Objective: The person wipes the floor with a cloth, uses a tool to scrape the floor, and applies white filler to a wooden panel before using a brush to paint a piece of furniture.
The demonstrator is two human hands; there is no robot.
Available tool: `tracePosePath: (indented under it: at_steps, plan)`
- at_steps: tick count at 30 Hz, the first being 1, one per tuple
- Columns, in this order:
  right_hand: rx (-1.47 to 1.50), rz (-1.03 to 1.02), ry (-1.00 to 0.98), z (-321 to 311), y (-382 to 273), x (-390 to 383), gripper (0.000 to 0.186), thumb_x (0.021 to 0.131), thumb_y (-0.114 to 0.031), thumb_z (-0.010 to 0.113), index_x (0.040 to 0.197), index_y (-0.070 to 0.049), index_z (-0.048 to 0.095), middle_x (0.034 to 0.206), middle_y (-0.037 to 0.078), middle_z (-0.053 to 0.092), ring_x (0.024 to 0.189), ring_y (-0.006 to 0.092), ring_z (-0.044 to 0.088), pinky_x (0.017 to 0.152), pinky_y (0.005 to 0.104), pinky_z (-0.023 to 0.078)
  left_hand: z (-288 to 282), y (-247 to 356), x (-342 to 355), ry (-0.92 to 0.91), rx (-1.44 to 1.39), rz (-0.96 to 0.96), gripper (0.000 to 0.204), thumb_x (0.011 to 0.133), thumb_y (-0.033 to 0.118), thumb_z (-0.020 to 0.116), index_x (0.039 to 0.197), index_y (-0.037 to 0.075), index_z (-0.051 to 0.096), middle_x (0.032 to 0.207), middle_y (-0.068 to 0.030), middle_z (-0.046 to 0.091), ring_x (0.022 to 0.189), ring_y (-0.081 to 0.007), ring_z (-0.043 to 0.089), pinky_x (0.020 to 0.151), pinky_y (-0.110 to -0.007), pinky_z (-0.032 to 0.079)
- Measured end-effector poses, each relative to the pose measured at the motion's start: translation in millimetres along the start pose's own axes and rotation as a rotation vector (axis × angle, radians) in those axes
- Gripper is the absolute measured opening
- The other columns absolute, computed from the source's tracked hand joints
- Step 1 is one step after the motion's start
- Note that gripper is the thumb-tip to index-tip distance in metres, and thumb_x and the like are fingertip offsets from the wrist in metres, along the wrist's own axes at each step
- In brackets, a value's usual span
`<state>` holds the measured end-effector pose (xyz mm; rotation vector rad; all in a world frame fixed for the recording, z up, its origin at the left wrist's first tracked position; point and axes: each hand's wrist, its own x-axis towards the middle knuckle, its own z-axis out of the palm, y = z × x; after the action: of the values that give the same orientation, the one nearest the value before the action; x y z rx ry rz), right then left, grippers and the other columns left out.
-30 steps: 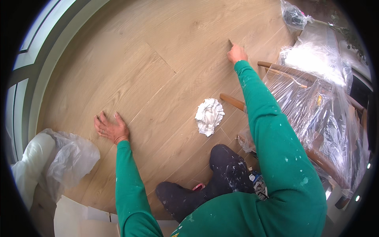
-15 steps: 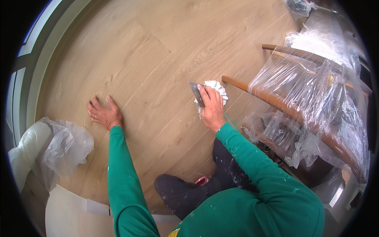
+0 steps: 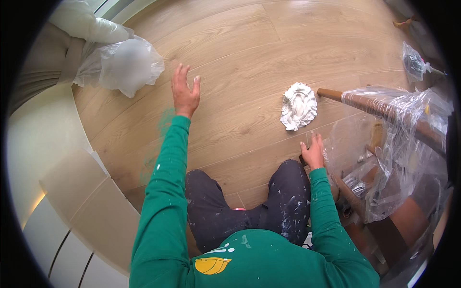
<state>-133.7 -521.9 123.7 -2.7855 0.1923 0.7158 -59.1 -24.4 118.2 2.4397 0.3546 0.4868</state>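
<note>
My left hand (image 3: 186, 93) is held out over the wood floor, fingers apart and nothing in it. It is nearest to the translucent plastic wrap at the far left. Beside my right knee, my right hand (image 3: 314, 152) keeps a flat dark scraper (image 3: 302, 160), mostly hidden, with only a dark edge showing at the palm. Ahead of that hand lies a ruffled white heap (image 3: 298, 106) with a smooth, smeared middle. Whether it is cloth, paper or paste on a sheet I cannot make out.
Wooden furniture legs (image 3: 355, 103) under clear plastic film (image 3: 408, 125) stand close on the right. A tied-back curtain (image 3: 43, 62) with its plastic-wrapped end (image 3: 127, 67) hangs at the far left. Pale boards (image 3: 81, 192) border the floor (image 3: 230, 91) on the left.
My body and view have turned left. My left hand has come up off the floor. My right hand has drawn back with the scraper from the white heap to beside my knee.
</note>
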Motion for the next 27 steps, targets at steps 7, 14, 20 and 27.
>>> tracePosePath:
  at_steps: [7,14,20,27]
  plan:
    - [-0.222,-0.203,0.345,11.3,-109.8,106.0,0.058,0.088,-0.018,0.061,0.145,-0.016,0.051,0.153,0.02,0.038,0.138,0.0439,0.037,0.111,0.0558,0.037,-132.0,-35.4,-304.6,0.044,-0.095,-0.785,0.03,0.093,0.017,0.07,0.117,-0.001,0.067,0.119,-0.0174,0.067,0.11,-0.0293,0.064,0.097,-0.04,0.048]
    - [-0.168,-0.345,0.335,10.5,-156.5,180.3,0.058,0.086,-0.014,0.058,0.144,-0.018,0.053,0.146,0.015,0.045,0.127,0.0415,0.046,0.102,0.0619,0.041,-154.5,-98.3,-389.2,0.222,-0.029,-1.036,0.038,0.095,0.019,0.068,0.126,-0.002,0.062,0.115,-0.0161,0.068,0.104,-0.0273,0.065,0.092,-0.039,0.05]
    - [-0.411,-0.55,0.386,87.8,-246.1,102.8,0.051,0.095,-0.02,0.049,0.145,-0.014,0.052,0.132,0.012,0.054,0.12,0.0345,0.052,0.1,0.0569,0.039,-144.3,-39.2,-319.8,-0.123,-0.139,-0.933,0.04,0.096,0.02,0.067,0.129,-0.001,0.06,0.123,-0.0179,0.065,0.111,-0.0281,0.063,0.092,-0.04,0.05]
    - [-0.369,-0.254,0.255,33.2,-232.9,154.9,0.055,0.096,-0.022,0.049,0.15,-0.015,0.047,0.13,0.011,0.054,0.121,0.0356,0.052,0.094,0.0545,0.042,-179.8,-38.8,-325.0,-0.128,-0.144,-0.936,0.041,0.095,0.02,0.067,0.13,-0.001,0.058,0.128,-0.017,0.062,0.116,-0.0292,0.06,0.095,-0.041,0.049]
